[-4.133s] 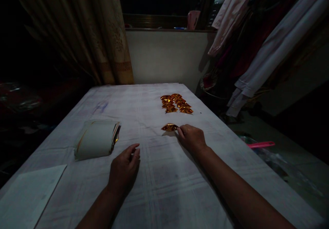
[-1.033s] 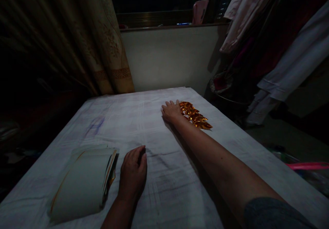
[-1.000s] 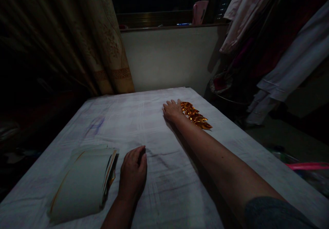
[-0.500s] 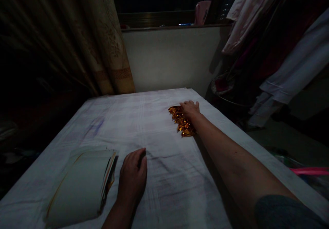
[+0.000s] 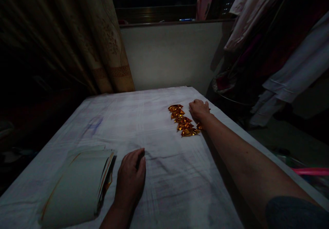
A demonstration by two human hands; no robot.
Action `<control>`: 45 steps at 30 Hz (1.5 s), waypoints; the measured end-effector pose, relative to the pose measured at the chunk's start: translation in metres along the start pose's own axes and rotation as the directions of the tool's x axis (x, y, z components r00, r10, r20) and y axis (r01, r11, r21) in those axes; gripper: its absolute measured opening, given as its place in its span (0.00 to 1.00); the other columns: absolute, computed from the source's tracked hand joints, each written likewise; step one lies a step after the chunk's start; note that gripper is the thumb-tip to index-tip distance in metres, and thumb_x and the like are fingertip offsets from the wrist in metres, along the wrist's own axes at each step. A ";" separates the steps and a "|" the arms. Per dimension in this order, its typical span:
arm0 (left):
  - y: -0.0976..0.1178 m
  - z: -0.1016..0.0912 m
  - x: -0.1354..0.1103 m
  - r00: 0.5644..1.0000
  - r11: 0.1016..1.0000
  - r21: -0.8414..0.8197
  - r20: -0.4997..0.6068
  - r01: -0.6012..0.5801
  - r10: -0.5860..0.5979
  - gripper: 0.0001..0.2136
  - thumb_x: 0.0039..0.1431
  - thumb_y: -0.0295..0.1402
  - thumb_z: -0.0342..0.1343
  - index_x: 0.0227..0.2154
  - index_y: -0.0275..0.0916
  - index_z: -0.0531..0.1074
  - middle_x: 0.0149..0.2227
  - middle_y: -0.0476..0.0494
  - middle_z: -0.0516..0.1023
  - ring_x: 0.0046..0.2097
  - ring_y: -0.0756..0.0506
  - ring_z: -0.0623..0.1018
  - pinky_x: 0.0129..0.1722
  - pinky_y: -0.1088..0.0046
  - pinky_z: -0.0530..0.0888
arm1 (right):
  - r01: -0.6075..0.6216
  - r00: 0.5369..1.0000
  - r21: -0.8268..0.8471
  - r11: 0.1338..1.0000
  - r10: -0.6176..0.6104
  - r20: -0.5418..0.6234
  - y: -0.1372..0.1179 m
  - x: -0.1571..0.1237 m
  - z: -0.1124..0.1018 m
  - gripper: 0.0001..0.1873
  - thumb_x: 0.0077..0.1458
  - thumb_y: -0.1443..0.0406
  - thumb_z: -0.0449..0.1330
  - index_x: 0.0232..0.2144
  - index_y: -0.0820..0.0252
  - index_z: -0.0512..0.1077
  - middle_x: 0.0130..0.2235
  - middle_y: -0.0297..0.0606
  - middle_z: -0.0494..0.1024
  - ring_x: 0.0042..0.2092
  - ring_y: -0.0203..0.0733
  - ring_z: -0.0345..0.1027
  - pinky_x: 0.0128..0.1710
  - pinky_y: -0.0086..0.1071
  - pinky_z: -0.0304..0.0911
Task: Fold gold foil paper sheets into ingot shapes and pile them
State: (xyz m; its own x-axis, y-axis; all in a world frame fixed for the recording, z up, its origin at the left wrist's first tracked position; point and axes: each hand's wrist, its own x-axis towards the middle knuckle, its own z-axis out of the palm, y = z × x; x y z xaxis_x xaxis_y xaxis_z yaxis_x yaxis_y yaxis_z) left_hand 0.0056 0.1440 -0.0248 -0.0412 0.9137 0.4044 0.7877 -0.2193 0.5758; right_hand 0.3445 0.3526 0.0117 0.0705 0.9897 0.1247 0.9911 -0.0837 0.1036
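Several folded gold foil pieces [image 5: 183, 120], shaped like small boats or ingots, lie in a slanting row on the white bedsheet [image 5: 159, 164]. Just right of that row, my right hand [image 5: 199, 109] rests low with its fingers curled down. A gold tip pokes out beside the knuckles, so a foil piece appears to be under the fingers, mostly hidden. Part of another piece shows by my wrist. My left hand [image 5: 131, 172] lies on the sheet, thumb apart from the fingers, holding nothing. Left of it is a stack of pale paper sheets [image 5: 74, 184] with gold-orange edges.
A patterned curtain [image 5: 113, 44] hangs at the back left. Beyond the sheet's far edge is a low white wall [image 5: 169, 54], with a pink cup [image 5: 204, 7] on the ledge above. Hanging clothes [image 5: 290, 71] fill the right side.
My right hand has shifted right, off the row of gold foil pieces, uncovering more of them. The left hand stays in place.
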 end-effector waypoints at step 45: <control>0.000 0.000 0.001 1.000 1.000 0.025 0.021 -0.010 0.009 0.17 0.63 0.40 0.48 0.45 0.39 0.78 0.45 0.39 0.83 0.49 0.38 0.79 0.53 0.53 0.76 | 0.231 0.966 -0.066 0.971 -0.237 -0.101 0.006 -0.035 0.003 0.24 0.67 0.59 0.47 0.60 0.55 0.70 0.69 0.45 0.62 0.69 0.56 0.49 0.66 0.60 0.35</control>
State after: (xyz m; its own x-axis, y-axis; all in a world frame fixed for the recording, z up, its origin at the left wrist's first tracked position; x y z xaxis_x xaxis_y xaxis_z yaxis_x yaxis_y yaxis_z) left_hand 0.0056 0.1446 -0.0243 -0.0210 0.9187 0.3944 0.8033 -0.2194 0.5538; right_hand 0.3483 0.3184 0.0048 -0.1784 0.9643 0.1960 0.9709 0.1401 0.1945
